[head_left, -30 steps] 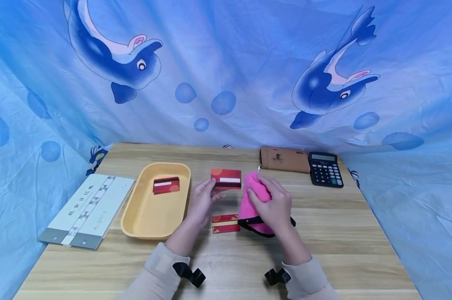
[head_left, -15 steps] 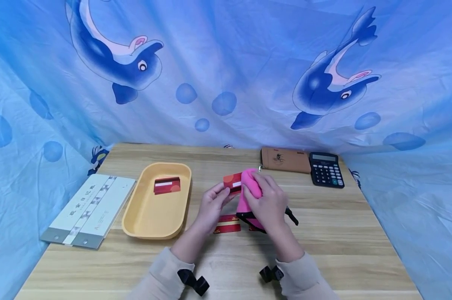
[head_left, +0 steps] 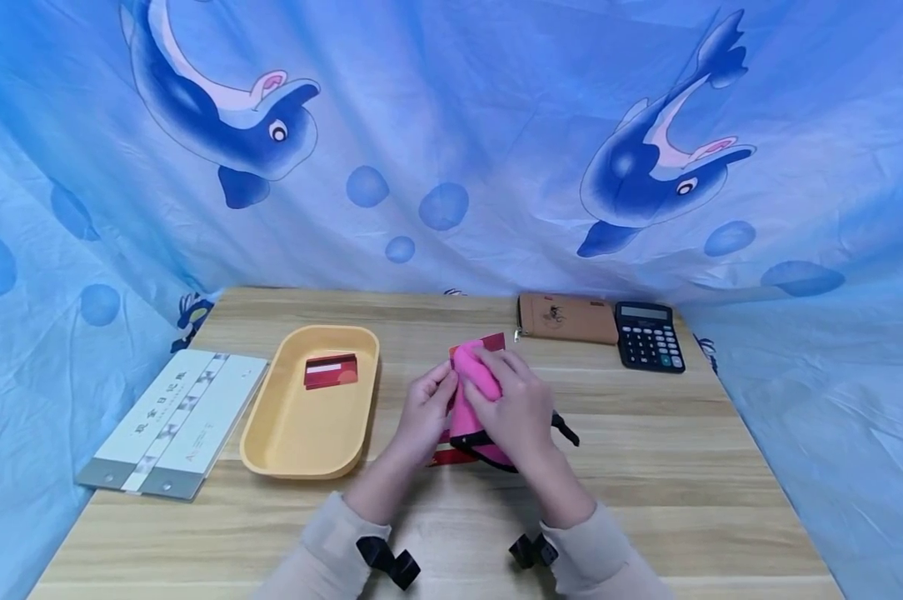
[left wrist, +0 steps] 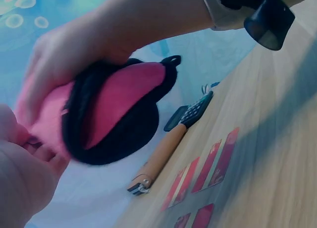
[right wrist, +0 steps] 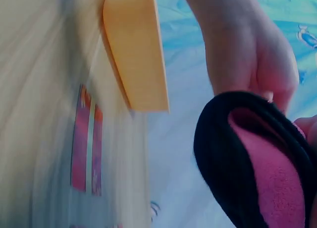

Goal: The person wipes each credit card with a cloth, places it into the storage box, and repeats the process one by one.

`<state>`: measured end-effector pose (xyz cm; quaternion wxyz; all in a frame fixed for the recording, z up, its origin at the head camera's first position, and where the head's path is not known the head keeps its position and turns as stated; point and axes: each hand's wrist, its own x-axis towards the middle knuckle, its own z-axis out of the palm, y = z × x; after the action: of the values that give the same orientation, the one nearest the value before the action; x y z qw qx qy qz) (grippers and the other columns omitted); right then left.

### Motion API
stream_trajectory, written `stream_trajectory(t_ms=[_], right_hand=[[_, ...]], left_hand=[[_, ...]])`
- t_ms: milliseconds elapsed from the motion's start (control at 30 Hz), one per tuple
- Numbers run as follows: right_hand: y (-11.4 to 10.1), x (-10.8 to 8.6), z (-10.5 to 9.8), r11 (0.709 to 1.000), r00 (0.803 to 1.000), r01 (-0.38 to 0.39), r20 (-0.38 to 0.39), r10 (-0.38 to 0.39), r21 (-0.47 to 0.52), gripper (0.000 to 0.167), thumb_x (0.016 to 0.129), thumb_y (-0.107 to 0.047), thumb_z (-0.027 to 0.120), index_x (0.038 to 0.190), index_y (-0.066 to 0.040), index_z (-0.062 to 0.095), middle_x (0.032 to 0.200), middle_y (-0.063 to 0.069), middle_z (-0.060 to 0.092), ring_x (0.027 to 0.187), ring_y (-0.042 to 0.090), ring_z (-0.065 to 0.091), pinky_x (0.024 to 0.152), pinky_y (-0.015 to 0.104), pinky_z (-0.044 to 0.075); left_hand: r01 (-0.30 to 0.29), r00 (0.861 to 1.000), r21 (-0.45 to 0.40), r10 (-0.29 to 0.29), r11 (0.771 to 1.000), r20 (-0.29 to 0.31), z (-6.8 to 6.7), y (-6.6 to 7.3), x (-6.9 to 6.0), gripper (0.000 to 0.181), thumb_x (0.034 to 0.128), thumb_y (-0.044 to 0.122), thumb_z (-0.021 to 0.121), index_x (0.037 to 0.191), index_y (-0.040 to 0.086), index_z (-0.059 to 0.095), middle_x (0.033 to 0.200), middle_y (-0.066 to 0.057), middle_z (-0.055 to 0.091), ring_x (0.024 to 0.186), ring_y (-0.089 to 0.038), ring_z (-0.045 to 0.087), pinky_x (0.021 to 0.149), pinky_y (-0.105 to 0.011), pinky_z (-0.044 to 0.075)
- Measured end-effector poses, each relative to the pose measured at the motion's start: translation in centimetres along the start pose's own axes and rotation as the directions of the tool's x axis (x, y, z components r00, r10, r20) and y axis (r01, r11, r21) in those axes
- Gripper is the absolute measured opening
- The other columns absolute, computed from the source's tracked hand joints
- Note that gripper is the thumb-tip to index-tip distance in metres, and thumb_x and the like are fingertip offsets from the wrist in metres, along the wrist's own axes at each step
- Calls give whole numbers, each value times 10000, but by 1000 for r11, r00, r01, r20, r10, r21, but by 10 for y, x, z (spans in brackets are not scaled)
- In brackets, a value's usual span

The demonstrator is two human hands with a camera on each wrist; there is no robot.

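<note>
My right hand (head_left: 513, 408) grips a pink plush cloth (head_left: 476, 371) with black edging and a loop, folded or mitt-like. The cloth lies over a red card (head_left: 494, 342), whose ends peek out behind it. With thumb and fingers my left hand (head_left: 427, 410) pinches the card's left end, largely hidden by the cloth. Both hands are held above the table, close together. Below them lie red-and-gold cards (left wrist: 215, 161), mostly covered in the head view. In the right wrist view, the cloth's black-rimmed opening (right wrist: 223, 153) faces the camera.
To the left stands a yellow tray (head_left: 255, 437) with red cards (head_left: 331, 372) in it. Beside it lies a white-and-grey account book (head_left: 174, 417). A brown zip wallet (head_left: 571, 319) and a black calculator (head_left: 650, 337) lie at the back right. A patterned blue curtain hangs behind.
The right hand has moved the pink cloth left, over the card. The left hand has shifted slightly right with the card, which is now mostly covered.
</note>
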<state>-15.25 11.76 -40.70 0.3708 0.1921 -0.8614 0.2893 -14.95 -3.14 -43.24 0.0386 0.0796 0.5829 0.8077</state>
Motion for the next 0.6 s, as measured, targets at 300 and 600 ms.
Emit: stream_trajectory(t_ms=[300,600], right_hand=[[18,3,-5,998,999,-46,-30,44,-45,389,800,-234,839,1145,-70,762,1003,121,735,708,284,689,495,385,543],[-5,-3,-2,999,1000,-3,29,2,40,364,797,-217,839,1118,-63,763,984,97,735,722,254,702,515,360,568]], left_hand=[[-40,995,-11,41,999,91,-6,4,0,404,1083,77,437,1449,-91,463,1421,-276,537,1297,-368,550,1078,-365,469],[-48,986,130,26,990,166,-8,3,-1,441,1080,39,390,1506,-71,372,1536,-197,436,1408,-297,437,1123,-311,410]])
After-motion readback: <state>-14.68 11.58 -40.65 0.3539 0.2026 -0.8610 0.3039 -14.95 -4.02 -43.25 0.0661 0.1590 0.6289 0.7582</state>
